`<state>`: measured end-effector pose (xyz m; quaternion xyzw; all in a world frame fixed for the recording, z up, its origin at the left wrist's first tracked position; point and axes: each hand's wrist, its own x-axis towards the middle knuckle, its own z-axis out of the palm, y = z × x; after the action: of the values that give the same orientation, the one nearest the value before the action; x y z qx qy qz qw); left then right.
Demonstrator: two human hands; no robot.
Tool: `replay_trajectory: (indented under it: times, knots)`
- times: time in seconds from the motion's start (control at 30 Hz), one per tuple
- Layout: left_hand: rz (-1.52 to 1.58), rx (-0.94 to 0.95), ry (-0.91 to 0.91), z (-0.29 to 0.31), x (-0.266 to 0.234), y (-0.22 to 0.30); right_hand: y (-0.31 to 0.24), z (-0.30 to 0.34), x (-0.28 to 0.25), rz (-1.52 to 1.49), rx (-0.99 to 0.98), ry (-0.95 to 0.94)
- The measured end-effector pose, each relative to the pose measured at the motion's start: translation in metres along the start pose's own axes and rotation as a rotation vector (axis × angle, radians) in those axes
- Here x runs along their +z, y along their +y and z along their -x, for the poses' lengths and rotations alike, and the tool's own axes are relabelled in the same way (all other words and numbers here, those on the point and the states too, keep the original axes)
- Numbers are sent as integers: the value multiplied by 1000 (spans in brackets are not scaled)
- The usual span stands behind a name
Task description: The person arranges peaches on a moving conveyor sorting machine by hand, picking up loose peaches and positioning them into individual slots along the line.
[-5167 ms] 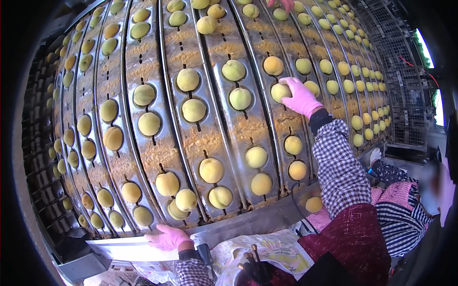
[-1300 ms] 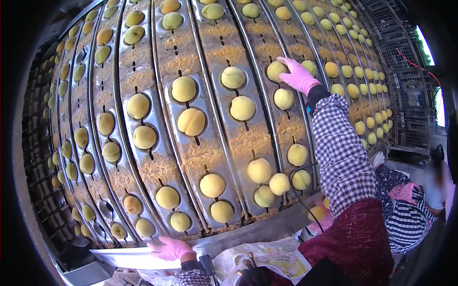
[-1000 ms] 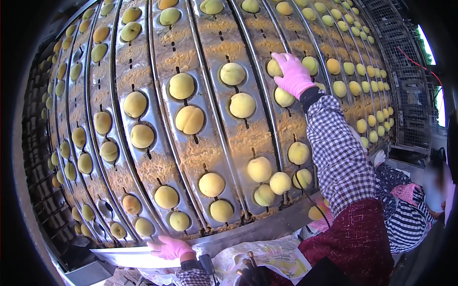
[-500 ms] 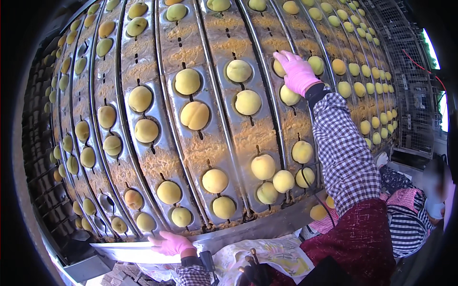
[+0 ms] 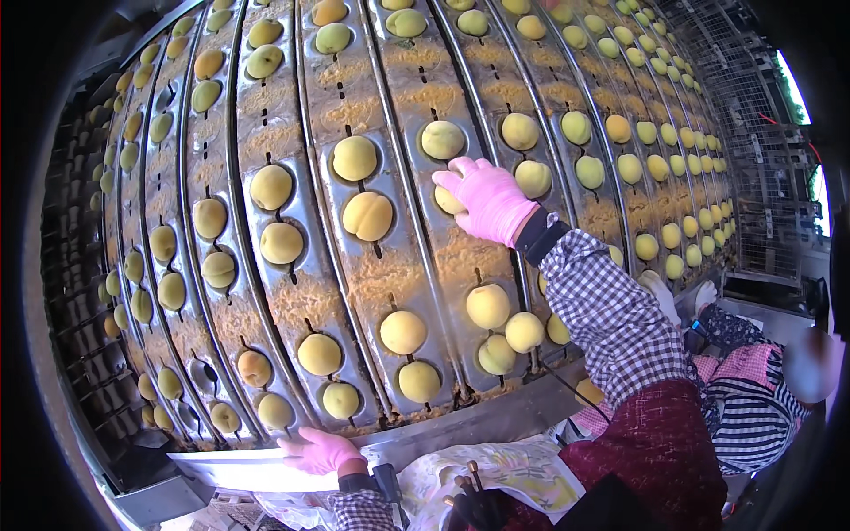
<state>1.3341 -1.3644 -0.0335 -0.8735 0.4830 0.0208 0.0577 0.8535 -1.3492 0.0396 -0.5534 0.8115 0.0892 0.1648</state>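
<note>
My right hand, in a pink glove, reaches over the metal trays and has its fingers around a yellow peach in its cup. The hand hides part of that peach. Directly behind it sits another peach, and a cleft peach lies one row to the left. My left hand, also gloved in pink, rests with fingers spread on the pale front ledge. It holds nothing. Near the front edge, a loose peach lies beside two others between rows.
Rows of metal trays carry peaches in paired cups, with orange pulp between them. Two cups at the left front hold no peach. At the right, a co-worker in a striped garment works alongside. Beyond stands a wire-mesh frame.
My right hand has moved left and nearer, from a peach one row over to this one. The trays have shifted slightly. My left hand stays on the ledge.
</note>
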Motion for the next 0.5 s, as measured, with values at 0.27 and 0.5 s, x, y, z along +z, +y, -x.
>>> replay_trajectory:
  times: [0.27,0.5]
  knots:
    - [-42,29,61,-45,-5,-9,-21,8,27,-166,335,242]
    - [20,32,38,-99,-12,-23,-32,3,30,-148,450,243]
